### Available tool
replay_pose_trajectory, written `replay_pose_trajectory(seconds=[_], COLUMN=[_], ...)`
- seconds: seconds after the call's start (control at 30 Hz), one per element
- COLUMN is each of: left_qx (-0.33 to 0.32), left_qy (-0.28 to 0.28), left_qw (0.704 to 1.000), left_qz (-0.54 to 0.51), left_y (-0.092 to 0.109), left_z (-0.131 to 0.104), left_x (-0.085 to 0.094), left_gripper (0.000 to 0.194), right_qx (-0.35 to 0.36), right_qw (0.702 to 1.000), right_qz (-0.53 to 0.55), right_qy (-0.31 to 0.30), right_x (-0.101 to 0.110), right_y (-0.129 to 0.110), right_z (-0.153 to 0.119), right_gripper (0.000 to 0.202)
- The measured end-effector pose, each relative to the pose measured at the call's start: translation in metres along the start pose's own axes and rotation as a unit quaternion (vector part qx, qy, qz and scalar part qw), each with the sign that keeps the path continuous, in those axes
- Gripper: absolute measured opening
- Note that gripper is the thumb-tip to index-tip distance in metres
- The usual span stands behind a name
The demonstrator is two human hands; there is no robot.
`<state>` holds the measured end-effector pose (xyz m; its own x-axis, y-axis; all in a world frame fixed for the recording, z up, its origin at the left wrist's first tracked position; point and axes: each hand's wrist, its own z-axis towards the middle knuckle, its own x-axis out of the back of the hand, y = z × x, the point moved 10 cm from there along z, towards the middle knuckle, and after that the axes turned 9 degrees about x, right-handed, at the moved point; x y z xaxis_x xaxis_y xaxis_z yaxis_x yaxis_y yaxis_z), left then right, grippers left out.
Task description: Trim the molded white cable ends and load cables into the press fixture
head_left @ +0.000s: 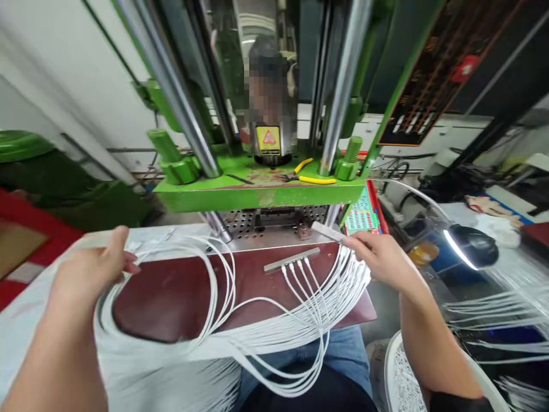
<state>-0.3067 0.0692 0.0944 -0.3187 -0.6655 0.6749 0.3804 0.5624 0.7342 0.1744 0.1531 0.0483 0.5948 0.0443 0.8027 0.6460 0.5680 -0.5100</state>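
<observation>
My right hand (pixel 377 257) pinches one end of a flat metal bar (pixel 328 232), held above the right end of the dark red board (pixel 253 286). Another metal bar (pixel 291 260) lies on the board, with several white cable ends attached along its edge. My left hand (pixel 100 257) is over the left part of the white cables (pixel 274 335), thumb raised and fingers curled; whether it grips any cable is unclear. The cables loop across the board and hang over its front edge.
A green press (pixel 261 197) with steel columns stands behind the board. Yellow-handled pliers (pixel 317 179) lie on its plate. A black lamp (pixel 472 246) is at right, and a white bucket (pixel 392 366) stands below my right arm.
</observation>
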Motion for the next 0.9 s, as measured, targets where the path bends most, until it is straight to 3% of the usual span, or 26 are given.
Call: replay_pose_trajectory(seconds=[0.03,0.1,0.17,0.23,0.27,0.33,0.37,0.43,0.67,0.9], left_qx=[0.034,-0.023,-0.076,-0.051,-0.010,0.048,0.066,0.075,-0.018,-0.011], left_qy=[-0.059,-0.186,-0.384,-0.541,-0.597,-0.637,-0.642,-0.634,-0.558,-0.592], left_qw=[0.997,0.974,0.898,0.795,0.740,0.674,0.658,0.661,0.762,0.729], left_qz=[0.026,-0.123,-0.203,-0.271,-0.311,-0.372,-0.389,-0.394,-0.329,-0.343], left_y=[-0.010,0.003,0.028,0.047,0.055,0.068,0.072,0.076,0.067,0.062], left_z=[-0.015,-0.074,-0.159,-0.240,-0.270,-0.304,-0.311,-0.312,-0.294,-0.299], left_x=[-0.026,-0.075,-0.131,-0.168,-0.179,-0.187,-0.188,-0.187,-0.190,-0.186], left_gripper=[0.044,0.043,0.039,0.039,0.038,0.033,0.029,0.024,0.045,0.026], right_qx=[0.008,0.020,0.030,0.035,0.037,0.044,0.049,0.060,0.071,0.091], right_qw=[1.000,1.000,1.000,0.999,0.999,0.999,0.998,0.997,0.992,0.990], right_qz=[0.003,0.003,-0.003,-0.012,-0.016,-0.019,-0.020,-0.025,-0.064,-0.059], right_qy=[-0.006,-0.011,-0.006,0.004,0.010,0.022,0.030,0.051,0.081,0.092], right_x=[-0.002,-0.005,-0.008,-0.009,-0.010,-0.010,-0.009,-0.007,-0.011,-0.009], right_y=[-0.007,-0.018,-0.027,-0.035,-0.039,-0.045,-0.049,-0.055,-0.062,-0.066], right_z=[0.001,0.004,0.007,0.009,0.009,0.008,0.006,0.002,-0.010,-0.014], right_gripper=[0.045,0.042,0.041,0.040,0.040,0.038,0.037,0.034,0.029,0.028])
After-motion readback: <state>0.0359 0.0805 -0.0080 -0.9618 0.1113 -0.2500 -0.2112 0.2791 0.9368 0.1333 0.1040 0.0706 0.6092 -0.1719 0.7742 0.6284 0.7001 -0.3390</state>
